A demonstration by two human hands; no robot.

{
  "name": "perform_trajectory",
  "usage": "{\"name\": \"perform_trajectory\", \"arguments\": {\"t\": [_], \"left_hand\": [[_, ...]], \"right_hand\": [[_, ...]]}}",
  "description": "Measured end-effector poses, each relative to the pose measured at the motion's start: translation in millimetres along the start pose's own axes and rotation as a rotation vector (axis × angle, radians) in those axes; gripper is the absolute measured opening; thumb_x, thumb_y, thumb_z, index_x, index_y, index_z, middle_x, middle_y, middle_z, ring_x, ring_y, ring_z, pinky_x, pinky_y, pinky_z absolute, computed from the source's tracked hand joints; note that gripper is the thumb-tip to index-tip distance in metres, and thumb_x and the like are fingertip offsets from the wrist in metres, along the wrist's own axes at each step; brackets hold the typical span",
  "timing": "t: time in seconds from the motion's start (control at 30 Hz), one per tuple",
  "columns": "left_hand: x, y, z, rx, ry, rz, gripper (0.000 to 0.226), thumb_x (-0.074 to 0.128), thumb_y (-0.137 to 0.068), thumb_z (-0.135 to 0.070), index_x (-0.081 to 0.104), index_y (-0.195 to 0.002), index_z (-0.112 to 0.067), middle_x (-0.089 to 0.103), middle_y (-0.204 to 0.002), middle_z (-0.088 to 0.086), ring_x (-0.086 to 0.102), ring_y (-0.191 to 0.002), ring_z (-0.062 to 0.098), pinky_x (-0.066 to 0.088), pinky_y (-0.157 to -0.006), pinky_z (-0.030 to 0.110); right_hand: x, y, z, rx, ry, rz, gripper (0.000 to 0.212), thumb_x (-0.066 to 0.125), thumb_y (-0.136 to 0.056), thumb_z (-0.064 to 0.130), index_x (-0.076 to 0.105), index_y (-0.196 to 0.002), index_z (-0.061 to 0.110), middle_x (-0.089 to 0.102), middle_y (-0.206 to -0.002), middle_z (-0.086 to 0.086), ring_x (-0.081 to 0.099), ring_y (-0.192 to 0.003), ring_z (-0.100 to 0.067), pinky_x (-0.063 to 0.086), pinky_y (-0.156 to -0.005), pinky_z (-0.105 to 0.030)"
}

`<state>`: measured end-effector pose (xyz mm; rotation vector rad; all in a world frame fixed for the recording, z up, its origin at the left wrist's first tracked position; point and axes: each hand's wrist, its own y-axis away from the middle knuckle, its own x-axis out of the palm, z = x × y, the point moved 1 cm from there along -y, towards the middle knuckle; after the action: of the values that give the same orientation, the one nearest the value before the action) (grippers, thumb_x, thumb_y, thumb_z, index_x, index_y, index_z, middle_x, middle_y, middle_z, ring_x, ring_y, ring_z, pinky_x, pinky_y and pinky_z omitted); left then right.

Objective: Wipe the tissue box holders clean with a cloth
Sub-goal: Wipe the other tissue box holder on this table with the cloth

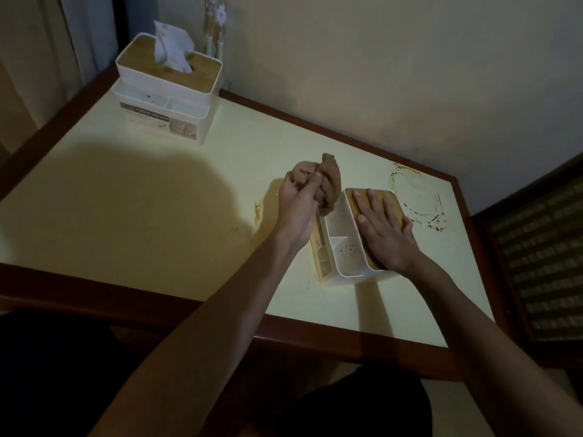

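Note:
A white tissue box holder [339, 247] with a wooden lid stands near the table's front right, its open side compartments speckled with brown dirt. My right hand [383, 230] lies flat on the wooden lid, fingers straight. My left hand [296, 206] grips a bunched brown cloth [328, 181] just above the holder's far left corner. A second white holder [167, 93] with a wooden lid and a tissue sticking up stands at the table's far left corner.
The pale yellow table [151, 197] has a dark wooden rim. Brown ring-shaped stains [419, 200] mark the top to the right of the near holder, and a small stain [258, 211] lies left of my left hand. A wall runs behind; a dark patterned panel [542, 247] stands at right.

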<state>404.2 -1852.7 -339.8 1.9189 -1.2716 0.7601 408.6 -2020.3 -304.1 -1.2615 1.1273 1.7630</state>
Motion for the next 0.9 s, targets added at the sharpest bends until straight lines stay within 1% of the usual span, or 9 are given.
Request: {"name": "perform_trajectory", "arguments": {"t": [0.1,0.2,0.33,0.37,0.47,0.57,0.7,0.8,0.9], "left_hand": [[11.2,-0.6,-4.2,-0.014,0.037,0.02,0.025,0.048,-0.095,0.0,0.048,-0.12,0.005,0.061,-0.107,0.016,0.062,-0.097,0.018,0.055,-0.08,0.023],[11.3,1.3,-4.8,-0.005,-0.055,0.018,0.016,0.052,-0.094,-0.001,0.052,-0.11,-0.004,0.063,-0.102,0.012,0.063,-0.095,0.018,0.055,-0.078,0.025],[-9.7,5.7,-4.2,0.207,-0.55,0.059,0.016,0.066,-0.086,-0.011,0.05,-0.086,-0.012,0.063,-0.088,0.01,0.065,-0.081,0.023,0.054,-0.073,0.042],[-13.9,8.2,-5.3,0.276,-0.664,0.081,0.018,0.068,-0.084,-0.014,0.05,-0.085,-0.012,0.064,-0.086,0.008,0.065,-0.08,0.02,0.055,-0.072,0.04],[-19.4,15.8,-16.6,0.498,-1.062,0.033,0.02,0.069,-0.084,-0.017,0.05,-0.084,-0.013,0.056,-0.071,-0.014,0.057,-0.07,-0.005,0.04,-0.058,0.01],[-19.1,18.2,-25.5,0.613,-1.279,0.081,0.023,0.065,-0.086,-0.02,0.044,-0.08,-0.025,0.057,-0.077,-0.01,0.052,-0.076,0.004,0.04,-0.06,0.017],[-8.3,17.1,-24.5,0.587,-1.332,0.217,0.021,0.063,-0.086,-0.016,0.045,-0.08,-0.025,0.053,-0.076,-0.007,0.045,-0.07,0.01,0.036,-0.059,0.019],[-0.8,17.4,-20.2,0.495,-1.279,0.262,0.015,0.06,-0.085,-0.01,0.049,-0.09,-0.019,0.056,-0.082,-0.002,0.05,-0.071,0.014,0.044,-0.064,0.03],[5.3,19.4,-16.6,0.405,-1.313,0.314,0.027,0.057,-0.082,-0.001,0.052,-0.104,-0.016,0.058,-0.095,0.002,0.053,-0.078,0.015,0.041,-0.063,0.021]], "right_hand": [[-1.1,0.1,1.3,0.021,-0.001,0.001,0.047,0.009,-0.102,0.043,-0.015,-0.143,0.048,-0.02,-0.157,0.013,-0.021,-0.144,-0.015,-0.011,-0.112,-0.055],[-1.2,1.2,1.9,0.014,0.001,0.0,0.051,0.004,-0.096,0.049,-0.015,-0.143,0.048,-0.019,-0.157,0.013,-0.021,-0.144,-0.015,-0.01,-0.112,-0.055],[-0.3,0.3,2.1,0.022,-0.017,-0.005,0.056,0.0,-0.089,0.053,-0.015,-0.142,0.05,-0.019,-0.157,0.015,-0.021,-0.144,-0.014,-0.011,-0.112,-0.055],[0.1,0.1,1.7,0.022,-0.021,-0.004,0.056,0.0,-0.088,0.054,-0.015,-0.141,0.051,-0.019,-0.157,0.015,-0.021,-0.144,-0.013,-0.011,-0.112,-0.054],[0.0,-0.5,-0.6,0.009,-0.045,0.004,0.054,0.002,-0.089,0.055,-0.015,-0.14,0.052,-0.02,-0.156,0.016,-0.021,-0.144,-0.013,-0.011,-0.112,-0.054],[-5.0,-1.1,-2.9,0.001,-0.143,0.034,0.06,0.009,-0.087,0.057,-0.006,-0.144,0.049,-0.016,-0.157,0.015,-0.019,-0.144,-0.012,-0.012,-0.113,-0.051],[-13.7,0.4,-3.9,-0.014,-0.239,0.084,0.063,0.016,-0.085,0.055,0.002,-0.145,0.047,-0.013,-0.158,0.015,-0.017,-0.145,-0.011,-0.012,-0.113,-0.047],[-14.1,1.3,-4.1,-0.026,-0.236,0.09,0.054,0.021,-0.093,0.051,0.002,-0.143,0.05,-0.013,-0.157,0.015,-0.017,-0.145,-0.011,-0.012,-0.113,-0.047],[-13.6,0.8,-3.8,-0.018,-0.246,0.09,0.047,0.025,-0.104,0.035,0.001,-0.141,0.05,-0.014,-0.157,0.016,-0.017,-0.144,-0.01,-0.013,-0.113,-0.045]]}}
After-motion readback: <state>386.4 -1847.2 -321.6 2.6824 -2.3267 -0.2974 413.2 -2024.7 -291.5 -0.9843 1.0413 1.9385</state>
